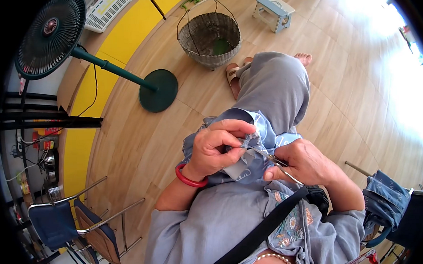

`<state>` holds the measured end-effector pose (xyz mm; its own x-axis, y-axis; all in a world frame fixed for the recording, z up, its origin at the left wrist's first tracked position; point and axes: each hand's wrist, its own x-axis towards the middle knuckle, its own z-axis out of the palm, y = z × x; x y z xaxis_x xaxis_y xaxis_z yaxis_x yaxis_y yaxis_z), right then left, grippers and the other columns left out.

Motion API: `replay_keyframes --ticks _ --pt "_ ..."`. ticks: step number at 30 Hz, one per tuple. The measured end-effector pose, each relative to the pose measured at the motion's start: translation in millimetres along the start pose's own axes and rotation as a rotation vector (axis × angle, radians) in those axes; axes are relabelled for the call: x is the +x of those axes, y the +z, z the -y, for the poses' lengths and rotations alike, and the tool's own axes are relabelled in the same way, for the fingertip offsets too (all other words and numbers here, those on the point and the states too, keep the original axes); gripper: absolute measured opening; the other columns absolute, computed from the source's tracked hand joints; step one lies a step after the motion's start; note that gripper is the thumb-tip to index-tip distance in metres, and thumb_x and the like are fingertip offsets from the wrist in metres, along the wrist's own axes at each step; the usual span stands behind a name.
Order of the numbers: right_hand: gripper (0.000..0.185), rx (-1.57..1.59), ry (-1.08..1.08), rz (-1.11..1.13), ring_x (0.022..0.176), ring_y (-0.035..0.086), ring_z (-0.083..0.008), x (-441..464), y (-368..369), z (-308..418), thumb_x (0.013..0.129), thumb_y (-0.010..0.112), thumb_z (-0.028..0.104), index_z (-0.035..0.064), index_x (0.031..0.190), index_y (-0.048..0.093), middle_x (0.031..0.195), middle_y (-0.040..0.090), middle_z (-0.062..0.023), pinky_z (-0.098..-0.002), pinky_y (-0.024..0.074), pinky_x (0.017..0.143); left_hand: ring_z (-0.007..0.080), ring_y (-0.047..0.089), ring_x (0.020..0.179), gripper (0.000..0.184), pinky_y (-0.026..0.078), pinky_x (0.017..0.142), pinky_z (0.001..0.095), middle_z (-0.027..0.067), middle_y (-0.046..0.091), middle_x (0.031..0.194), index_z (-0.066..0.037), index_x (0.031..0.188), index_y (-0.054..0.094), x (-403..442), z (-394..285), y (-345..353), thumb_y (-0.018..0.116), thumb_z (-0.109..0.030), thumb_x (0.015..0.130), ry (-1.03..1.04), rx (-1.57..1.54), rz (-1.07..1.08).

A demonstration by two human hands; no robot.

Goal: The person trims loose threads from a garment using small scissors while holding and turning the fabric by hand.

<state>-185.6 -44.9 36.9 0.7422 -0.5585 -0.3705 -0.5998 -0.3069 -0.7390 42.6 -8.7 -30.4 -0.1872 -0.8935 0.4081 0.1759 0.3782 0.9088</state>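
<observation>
Just beyond the red bangle (191, 176), my left hand (212, 148) pinches the blue cloth (257, 171) between closed fingertips, and right of that bangle my right hand (309, 163) curls round scissors (280, 162), best used shallowly, clear of skin

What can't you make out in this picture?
All in the head view:
- Part of the scissors' handles: covered by the right hand.
- Part of the cloth: bunched behind the left hand.
- Green stuff in the basket: too small to identify.
- Labels on the shelf items: too small.
- Far right of the floor: washed out by glare.
</observation>
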Motion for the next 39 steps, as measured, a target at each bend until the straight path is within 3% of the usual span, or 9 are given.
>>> replay_keyframes --ticks 20,23,25,29,31,39 --pt "0.052 -0.308 -0.029 -0.226 0.054 0.059 -0.0339 8 11 3 0.069 0.07 0.054 0.0031 0.063 0.06 0.055 0.057 -0.0134 -0.0415 0.045 0.051 0.0195 0.063 0.095 0.01 0.051 0.078 0.0262 0.019 0.061 0.112 0.003 0.08 0.062 -4 0 -3 0.069 0.006 0.073 -0.027 0.047 -0.015" --pt "0.051 -0.319 -0.034 -0.233 0.054 0.059 -0.0331 8 11 5 0.07 0.07 0.052 0.003 0.064 0.06 0.056 0.058 -0.013 -0.0415 0.0449 0.05 0.0186 0.063 0.094 0.01 0.051 0.077 0.0256 0.0189 0.061 0.112 0.003 0.079 0.062 -5 -1 -3 0.07 0.006 0.073 -0.056 0.034 -0.02" --pt "0.05 -0.319 -0.045 -0.235 0.054 0.059 -0.0327 8 11 5 0.07 0.07 0.052 0.0029 0.065 0.06 0.056 0.058 -0.0129 -0.0413 0.0449 0.05 0.0233 0.063 0.096 0.009 0.05 0.086 0.0321 0.0232 0.059 0.113 0.004 0.078 0.061 -6 -1 -4 0.07 0.002 0.076 -0.082 0.027 -0.009" --pt "0.049 -0.331 -0.07 -0.243 0.054 0.059 -0.0316 8 12 4 0.071 0.07 0.05 0.0028 0.065 0.06 0.058 0.059 -0.0126 -0.0405 0.0446 0.049 0.0232 0.063 0.096 0.009 0.05 0.086 0.0321 0.0233 0.059 0.113 0.004 0.078 0.061 -6 0 -3 0.07 0.003 0.076 -0.086 0.022 -0.015" --pt "0.048 -0.329 -0.086 -0.254 0.053 0.059 -0.0316 8 13 2 0.071 0.07 0.05 0.0028 0.065 0.06 0.057 0.059 -0.0126 -0.0403 0.0443 0.049 0.0177 0.063 0.093 0.01 0.052 0.079 0.027 0.0191 0.061 0.112 0.003 0.078 0.062 -5 0 -3 0.07 0.007 0.073 -0.073 0.018 -0.032" --pt "0.049 -0.176 -0.122 -0.228 0.05 0.056 -0.0344 14 21 -6 0.071 0.072 0.048 0.0014 0.062 0.059 0.051 0.053 -0.0154 -0.0409 0.0425 0.048 0.0189 0.062 0.096 0.009 0.051 0.082 0.0284 0.0206 0.058 0.115 0.003 0.079 0.06 -5 1 -6 0.064 0.01 0.074 -0.064 -0.06 -0.014"
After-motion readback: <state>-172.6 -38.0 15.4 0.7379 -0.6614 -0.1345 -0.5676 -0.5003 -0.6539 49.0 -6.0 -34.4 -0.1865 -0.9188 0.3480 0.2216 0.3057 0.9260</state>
